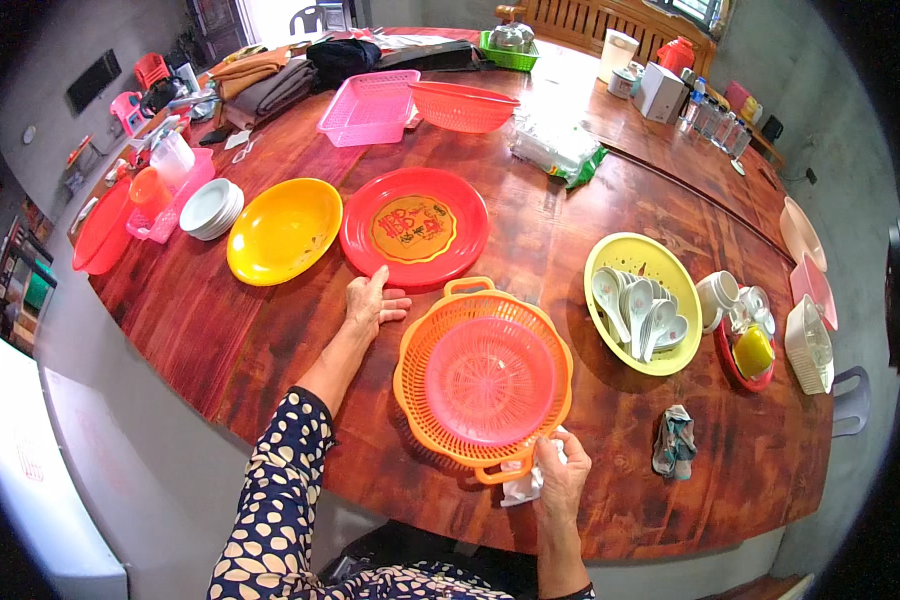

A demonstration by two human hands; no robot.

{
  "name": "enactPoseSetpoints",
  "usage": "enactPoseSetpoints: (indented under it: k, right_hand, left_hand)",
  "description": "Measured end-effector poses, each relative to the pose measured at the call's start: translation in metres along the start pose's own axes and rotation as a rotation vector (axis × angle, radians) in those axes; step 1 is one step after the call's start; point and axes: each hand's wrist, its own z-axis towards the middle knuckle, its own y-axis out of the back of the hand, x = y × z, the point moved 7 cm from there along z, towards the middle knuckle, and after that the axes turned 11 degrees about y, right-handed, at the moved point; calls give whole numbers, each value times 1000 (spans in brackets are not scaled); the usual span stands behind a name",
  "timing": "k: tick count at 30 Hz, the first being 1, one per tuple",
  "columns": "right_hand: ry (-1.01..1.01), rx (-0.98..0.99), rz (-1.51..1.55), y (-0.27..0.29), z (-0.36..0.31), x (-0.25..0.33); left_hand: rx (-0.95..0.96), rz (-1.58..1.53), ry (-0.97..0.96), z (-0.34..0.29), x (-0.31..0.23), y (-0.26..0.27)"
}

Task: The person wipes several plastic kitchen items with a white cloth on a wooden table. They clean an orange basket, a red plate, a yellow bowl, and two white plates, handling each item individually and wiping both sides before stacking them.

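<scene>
My left hand is at the near rim of a round red tray with a gold printed centre. Its thumb tip meets the rim and its fingers stretch out to the right, apart. In front of me sits an orange colander with two loop handles, and a pinkish-red round basket lies inside it. At the near right of the colander, my right hand is closed on a crumpled white cloth, beside the near handle. Whether those fingers also touch the colander is hard to see.
Left of the tray are a yellow plate and stacked white bowls. To the right stands a pale green basin of white spoons, with a crumpled grey-green cloth nearer. Pink and red baskets and a plastic-wrapped pack lie beyond.
</scene>
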Motion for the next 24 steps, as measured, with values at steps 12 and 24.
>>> enactPoseSetpoints:
  k: [12,24]
  right_hand:
    - [-41,57,77,-5,5,6]
    - [-14,-21,196,-3,21,-4]
  left_hand:
    - [-66,-33,-283,-23,-11,-52]
    - [-170,76,-606,-121,-3,36]
